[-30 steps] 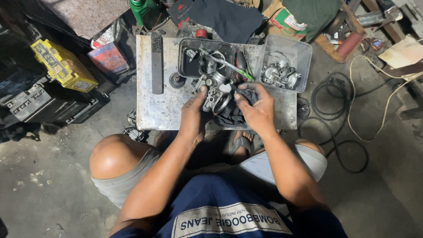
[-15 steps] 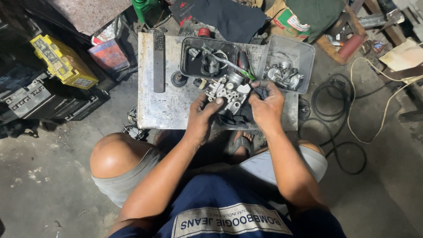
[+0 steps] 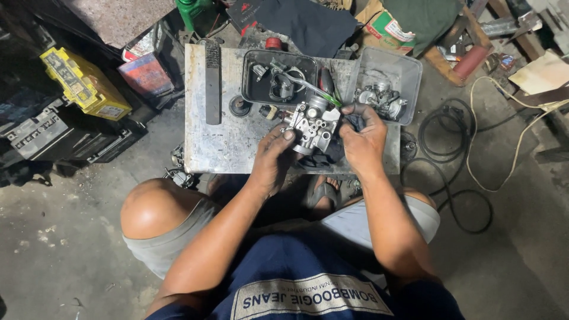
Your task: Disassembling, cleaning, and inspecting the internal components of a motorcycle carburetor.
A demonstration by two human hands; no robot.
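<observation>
Gripping a metal carburetor (image 3: 312,125) with both hands: left hand (image 3: 269,161) and right hand (image 3: 361,141) closed around opposite sides; seeming heavy, rigid, greasy.

the carburettor body (image 3: 311,125) is bare cast metal, dull silver with a rough, pitted look. under it lies a dark, matt cloth (image 3: 323,157). the table (image 3: 222,145) top is worn, scratched sheet metal, grey and stained. behind the carburettor, a black plastic tray (image 3: 255,95) shines faintly; right of it, a clear plastic tub (image 3: 409,74) looks cloudy. the floor (image 3: 59,237) is rough, matt concrete.
</observation>
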